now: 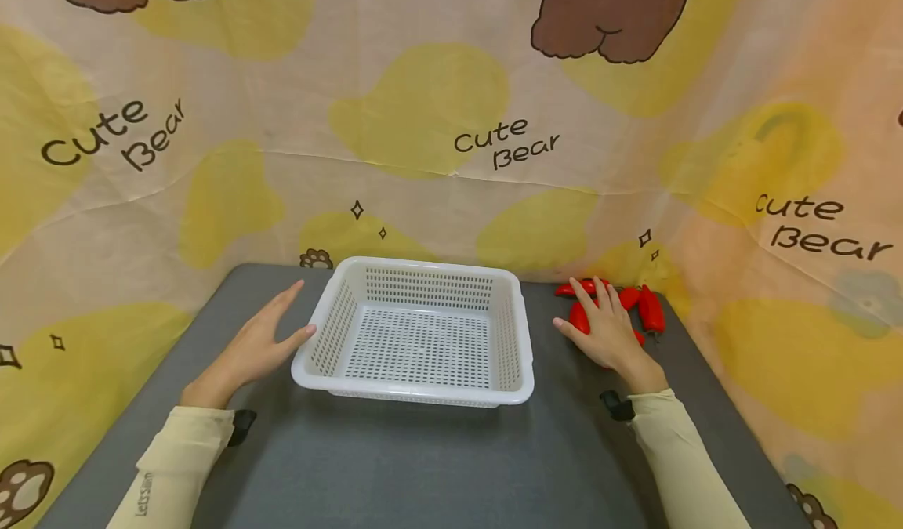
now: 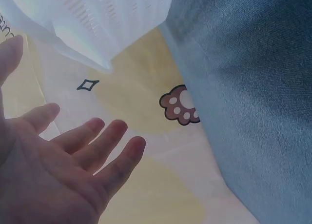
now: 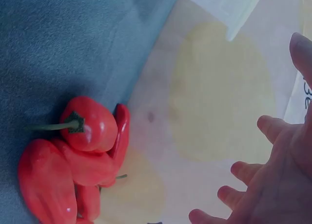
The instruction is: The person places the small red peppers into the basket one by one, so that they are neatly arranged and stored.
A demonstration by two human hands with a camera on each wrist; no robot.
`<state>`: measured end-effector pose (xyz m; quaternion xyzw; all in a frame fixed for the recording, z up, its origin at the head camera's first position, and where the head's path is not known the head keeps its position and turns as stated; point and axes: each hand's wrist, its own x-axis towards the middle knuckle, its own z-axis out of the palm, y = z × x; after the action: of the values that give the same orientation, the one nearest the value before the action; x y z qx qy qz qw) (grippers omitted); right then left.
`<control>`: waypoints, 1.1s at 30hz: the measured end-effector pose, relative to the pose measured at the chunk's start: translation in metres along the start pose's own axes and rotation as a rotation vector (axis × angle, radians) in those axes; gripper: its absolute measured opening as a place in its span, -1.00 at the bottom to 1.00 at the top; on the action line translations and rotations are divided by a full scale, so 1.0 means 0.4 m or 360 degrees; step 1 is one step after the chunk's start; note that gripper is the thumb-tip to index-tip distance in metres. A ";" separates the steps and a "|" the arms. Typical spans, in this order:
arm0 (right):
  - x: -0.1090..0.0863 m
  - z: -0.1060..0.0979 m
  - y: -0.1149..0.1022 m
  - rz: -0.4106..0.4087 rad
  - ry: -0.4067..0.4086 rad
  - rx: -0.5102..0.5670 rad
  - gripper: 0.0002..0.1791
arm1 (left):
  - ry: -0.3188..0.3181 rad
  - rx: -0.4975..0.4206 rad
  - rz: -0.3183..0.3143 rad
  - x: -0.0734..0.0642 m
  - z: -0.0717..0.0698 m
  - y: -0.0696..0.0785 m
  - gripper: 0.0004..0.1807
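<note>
Sleeves of cream fabric [image 1: 169, 458] are extending over a grey tabletop [image 1: 423, 466]. The left hand [image 1: 254, 349], fingers straight, is hovering just beside a rectangular white perforated plastic basket [image 1: 416, 392]; the right hand [image 1: 611, 333], fingers outstretched, is hovering above glossy red peppers [image 3: 87, 165], lying right of the basket before a yellow-blotched cloth backdrop [image 1: 416, 106].

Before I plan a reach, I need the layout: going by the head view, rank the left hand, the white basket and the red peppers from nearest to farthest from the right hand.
1. Red peppers: at the table's far right, partly hidden by the right hand.
2. White basket: left of that hand, mid-table.
3. Left hand: beyond the basket, on its left side.
</note>
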<state>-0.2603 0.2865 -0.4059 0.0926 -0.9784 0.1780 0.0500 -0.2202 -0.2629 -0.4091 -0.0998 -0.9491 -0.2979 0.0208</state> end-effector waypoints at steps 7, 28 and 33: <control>0.012 0.003 0.018 -0.0020 -0.0002 0.0019 -0.05 | -0.0017 -0.0077 0.0014 0.014 0.004 -0.002 -0.11; 0.048 0.002 0.099 -0.0245 -0.0179 0.0202 -0.28 | -0.0257 -0.0678 0.0230 0.026 0.015 -0.031 -0.30; 0.056 -0.008 0.120 -0.0265 -0.0275 0.0211 -0.36 | -0.0343 -0.0773 0.0183 0.027 0.012 -0.036 -0.29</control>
<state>-0.2914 0.3281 -0.4162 0.1915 -0.9540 0.2290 -0.0261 -0.2335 -0.2699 -0.4201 -0.1866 -0.8395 -0.5027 -0.0881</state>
